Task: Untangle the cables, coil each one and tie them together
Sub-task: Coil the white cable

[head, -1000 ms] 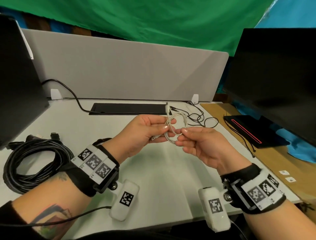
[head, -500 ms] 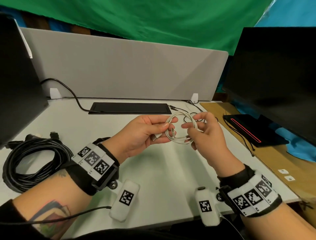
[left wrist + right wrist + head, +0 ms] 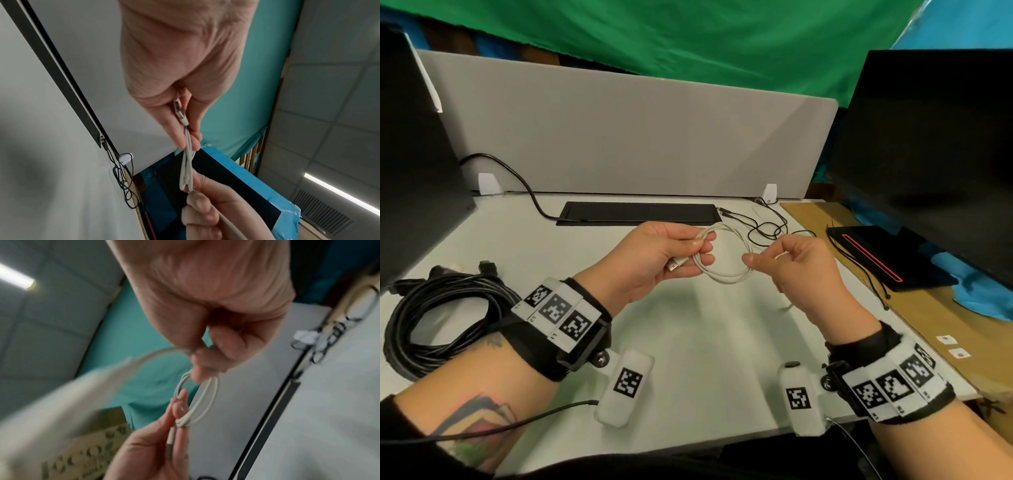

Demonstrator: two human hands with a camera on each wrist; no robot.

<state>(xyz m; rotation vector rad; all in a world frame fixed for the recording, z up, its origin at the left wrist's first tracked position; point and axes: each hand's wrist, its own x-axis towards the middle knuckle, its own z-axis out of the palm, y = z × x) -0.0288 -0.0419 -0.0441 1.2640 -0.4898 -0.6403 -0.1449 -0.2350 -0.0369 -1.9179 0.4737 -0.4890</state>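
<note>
White cable (image 3: 726, 260), wound into a few small loops, hangs above the desk (image 3: 688, 342) between both hands: left hand (image 3: 654, 260) pinches loops and plug, right hand (image 3: 791, 263) pinches the far side. Left of the hands, a black cable bundle (image 3: 438, 315) lies coiled; tying together looks undone.

no words, brand names or numbers can be read with any certainty. the left wristband (image 3: 558, 313) carries three black-and-white square code markers, with tiny characters along its edge too small to make out; the right wristband (image 3: 893, 389) carries similar markers. each wrist camera housing (image 3: 627, 383) bears one such code marker too. in the right wrist view, a pale fabric (image 3: 68, 456) shows a blurred dark print that cannot be deciphered.
</note>
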